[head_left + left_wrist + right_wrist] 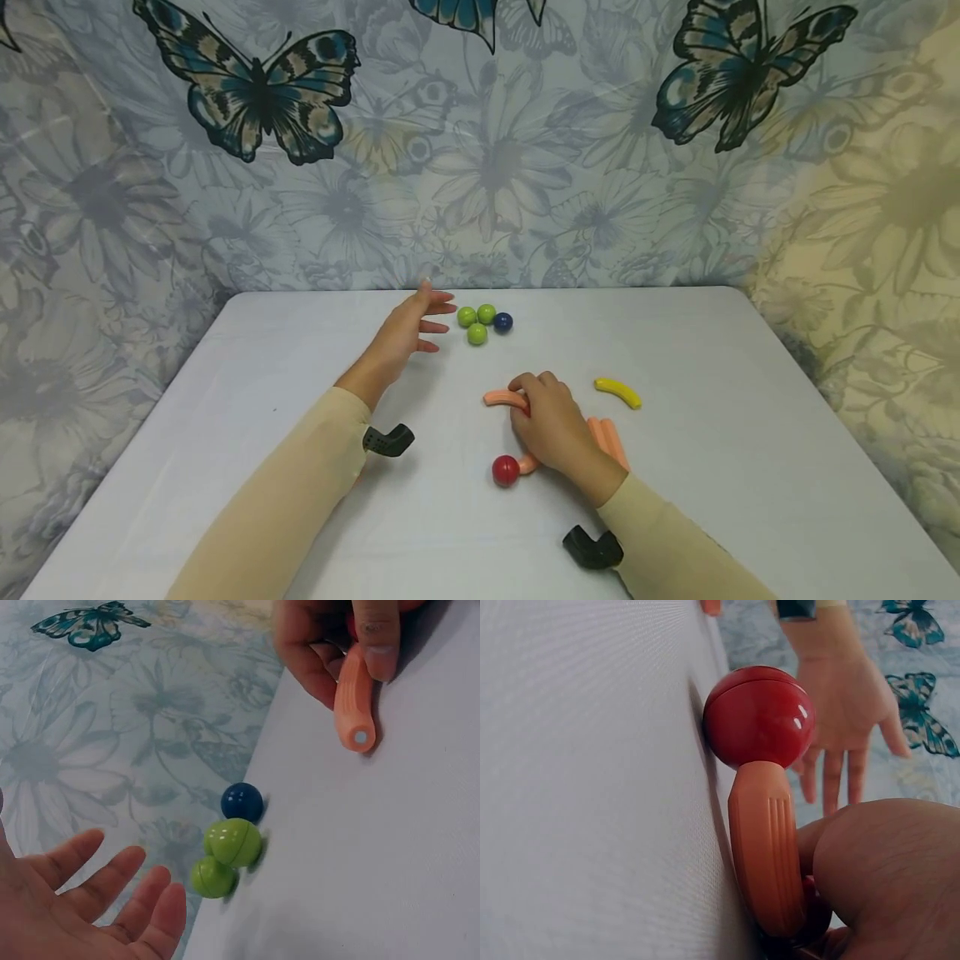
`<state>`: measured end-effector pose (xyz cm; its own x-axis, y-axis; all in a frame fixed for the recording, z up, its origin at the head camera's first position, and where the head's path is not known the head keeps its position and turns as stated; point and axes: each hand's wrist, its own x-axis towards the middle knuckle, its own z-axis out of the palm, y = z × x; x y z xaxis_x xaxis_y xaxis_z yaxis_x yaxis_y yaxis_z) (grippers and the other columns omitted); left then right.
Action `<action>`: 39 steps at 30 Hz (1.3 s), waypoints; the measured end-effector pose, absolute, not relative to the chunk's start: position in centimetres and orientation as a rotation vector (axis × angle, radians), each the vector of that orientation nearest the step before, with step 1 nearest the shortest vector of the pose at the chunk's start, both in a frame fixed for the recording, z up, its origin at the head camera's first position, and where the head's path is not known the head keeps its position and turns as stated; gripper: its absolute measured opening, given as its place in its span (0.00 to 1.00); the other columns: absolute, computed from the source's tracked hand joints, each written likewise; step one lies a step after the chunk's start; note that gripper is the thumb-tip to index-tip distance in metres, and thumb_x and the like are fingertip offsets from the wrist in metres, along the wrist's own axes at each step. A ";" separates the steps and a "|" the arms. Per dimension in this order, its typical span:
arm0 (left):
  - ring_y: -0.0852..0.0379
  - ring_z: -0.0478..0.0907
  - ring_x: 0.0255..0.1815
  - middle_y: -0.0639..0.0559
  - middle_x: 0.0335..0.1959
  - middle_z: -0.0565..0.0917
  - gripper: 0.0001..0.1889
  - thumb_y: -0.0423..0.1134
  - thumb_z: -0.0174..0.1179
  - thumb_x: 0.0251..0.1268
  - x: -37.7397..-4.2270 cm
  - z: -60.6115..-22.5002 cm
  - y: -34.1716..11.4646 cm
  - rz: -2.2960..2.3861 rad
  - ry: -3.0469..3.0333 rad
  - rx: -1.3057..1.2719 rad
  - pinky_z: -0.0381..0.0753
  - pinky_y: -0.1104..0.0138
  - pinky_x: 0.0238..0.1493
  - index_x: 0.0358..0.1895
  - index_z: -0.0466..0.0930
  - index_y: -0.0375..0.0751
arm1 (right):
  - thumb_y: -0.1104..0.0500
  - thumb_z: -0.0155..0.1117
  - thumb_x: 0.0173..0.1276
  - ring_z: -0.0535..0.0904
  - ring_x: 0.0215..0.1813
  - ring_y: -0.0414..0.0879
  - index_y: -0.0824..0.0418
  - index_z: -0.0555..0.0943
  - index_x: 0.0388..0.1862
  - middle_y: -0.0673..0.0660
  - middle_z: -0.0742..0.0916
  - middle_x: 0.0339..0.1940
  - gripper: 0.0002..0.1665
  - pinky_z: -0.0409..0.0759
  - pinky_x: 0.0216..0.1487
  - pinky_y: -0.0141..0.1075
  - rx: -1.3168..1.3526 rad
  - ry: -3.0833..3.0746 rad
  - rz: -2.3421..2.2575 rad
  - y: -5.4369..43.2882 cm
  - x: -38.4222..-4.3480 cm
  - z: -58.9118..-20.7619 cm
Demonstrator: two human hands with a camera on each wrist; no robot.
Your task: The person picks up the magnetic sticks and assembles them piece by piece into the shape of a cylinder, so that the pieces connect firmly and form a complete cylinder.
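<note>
My right hand (555, 425) pinches a curved orange magnetic stick (504, 399), thumb and fingers around its near end. A pale round magnet shows on that stick's free end in the left wrist view. Partly hidden under the same hand is a second red ball (819, 909), which meets another curved orange stick (765, 840). That stick's other end joins a glossy red ball (506, 471) on the table. My left hand (401, 333) is held above the far part of the table with fingers spread, holding nothing, just left of several green balls (477, 334).
A dark blue ball (503, 322) sits against the green ones near the table's back edge. To the right lies a curved yellow stick (618, 393). Straight orange sticks (613, 442) lie beside my right wrist, partly covered by it. Patterned cloth (495, 208) hangs behind the white table (750, 400).
</note>
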<state>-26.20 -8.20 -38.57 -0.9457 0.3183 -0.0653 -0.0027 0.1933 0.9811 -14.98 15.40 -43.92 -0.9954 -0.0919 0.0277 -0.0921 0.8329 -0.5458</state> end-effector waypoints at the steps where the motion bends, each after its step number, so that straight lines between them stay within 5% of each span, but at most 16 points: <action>1: 0.40 0.78 0.66 0.46 0.73 0.79 0.46 0.76 0.32 0.83 -26.4 -38.7 -7.7 1.778 2.239 0.308 0.80 0.47 0.60 0.79 0.72 0.43 | 0.66 0.72 0.73 0.73 0.42 0.52 0.60 0.84 0.59 0.55 0.77 0.39 0.18 0.75 0.39 0.44 0.149 -3.006 0.893 15.5 -15.0 -43.9; 11: 0.44 0.80 0.62 0.47 0.74 0.76 0.44 0.74 0.31 0.85 -27.8 -40.3 -5.0 1.535 2.311 0.382 0.83 0.51 0.54 0.78 0.74 0.43 | 0.65 0.71 0.73 0.73 0.41 0.52 0.61 0.84 0.59 0.54 0.77 0.38 0.17 0.75 0.40 0.44 0.165 -2.988 0.909 15.7 -15.2 -44.2; 15: 0.47 0.80 0.55 0.45 0.63 0.81 0.38 0.71 0.40 0.86 -27.9 -41.2 -4.4 1.374 2.365 0.399 0.82 0.54 0.49 0.77 0.77 0.46 | 0.65 0.71 0.72 0.73 0.41 0.52 0.61 0.84 0.58 0.54 0.77 0.37 0.16 0.74 0.39 0.44 0.170 -2.974 0.911 15.6 -15.2 -44.2; 20: 0.51 0.77 0.52 0.47 0.53 0.83 0.15 0.43 0.60 0.85 -27.5 -42.1 -4.1 1.078 2.521 0.593 0.78 0.56 0.54 0.64 0.86 0.45 | 0.64 0.72 0.73 0.73 0.40 0.52 0.61 0.84 0.58 0.55 0.77 0.38 0.16 0.74 0.38 0.44 0.165 -2.964 0.916 15.6 -15.1 -44.3; 23: 0.51 0.75 0.52 0.49 0.51 0.82 0.12 0.31 0.65 0.76 -26.9 -42.4 -4.1 0.967 2.599 0.673 0.74 0.56 0.57 0.56 0.88 0.45 | 0.63 0.72 0.74 0.73 0.40 0.52 0.62 0.84 0.57 0.55 0.77 0.38 0.15 0.74 0.38 0.43 0.161 -2.959 0.921 15.7 -15.2 -44.3; 30: 0.52 0.77 0.49 0.53 0.47 0.84 0.12 0.34 0.76 0.69 -24.8 -42.0 -5.0 0.932 2.594 0.659 0.76 0.56 0.56 0.53 0.89 0.45 | 0.63 0.73 0.71 0.75 0.34 0.50 0.64 0.85 0.46 0.54 0.79 0.33 0.08 0.77 0.38 0.43 0.103 -2.913 1.007 16.1 -15.5 -44.4; 39: 0.54 0.79 0.45 0.54 0.46 0.83 0.16 0.34 0.79 0.67 -20.9 -41.9 -6.0 0.964 2.579 0.653 0.81 0.57 0.51 0.54 0.85 0.43 | 0.61 0.73 0.73 0.76 0.35 0.50 0.63 0.85 0.48 0.54 0.80 0.35 0.08 0.78 0.39 0.44 0.094 -2.925 1.057 16.1 -15.6 -44.4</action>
